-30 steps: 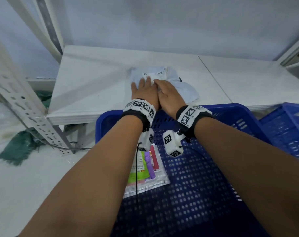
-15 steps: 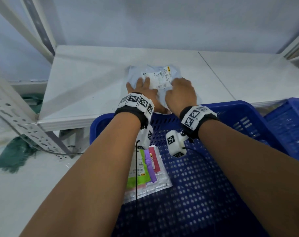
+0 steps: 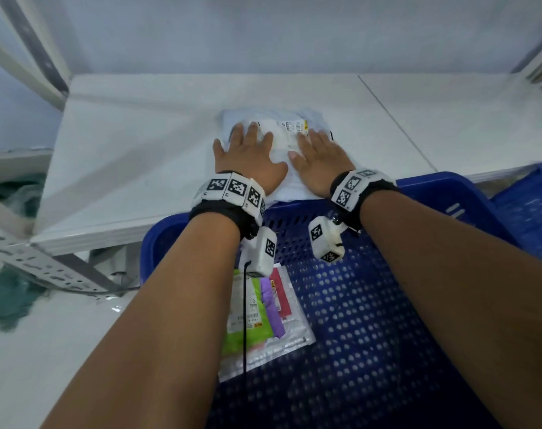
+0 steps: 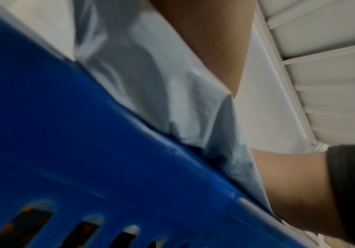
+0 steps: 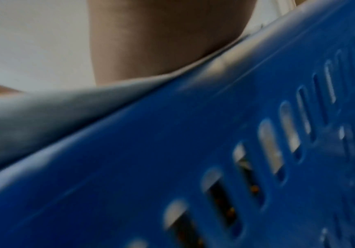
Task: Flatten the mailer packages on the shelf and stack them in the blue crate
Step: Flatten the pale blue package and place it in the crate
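Observation:
A pale grey mailer package (image 3: 282, 144) with a white shipping label lies on the white shelf (image 3: 133, 156) near its front edge. My left hand (image 3: 248, 153) presses flat on its left half, fingers spread. My right hand (image 3: 319, 153) presses flat on its right half. The blue crate (image 3: 372, 320) stands just below the shelf edge, under my wrists. A flat clear mailer (image 3: 263, 320) with green, purple and pink contents lies in the crate. In the left wrist view the grey mailer (image 4: 151, 75) hangs over the crate rim (image 4: 87, 142). The right wrist view shows the mailer's edge (image 5: 45, 114) above the crate wall (image 5: 193, 151).
A second blue crate (image 3: 530, 212) stands at the right. A perforated metal shelf post (image 3: 31, 258) slants at the left, with green cloth (image 3: 6, 295) on the floor behind it. A seam runs across the shelf to the right of the mailer.
My hands, which were together on the near part of the mailer, have slid apart to its left and right halves. The mailer lies flatter and wider, its label showing.

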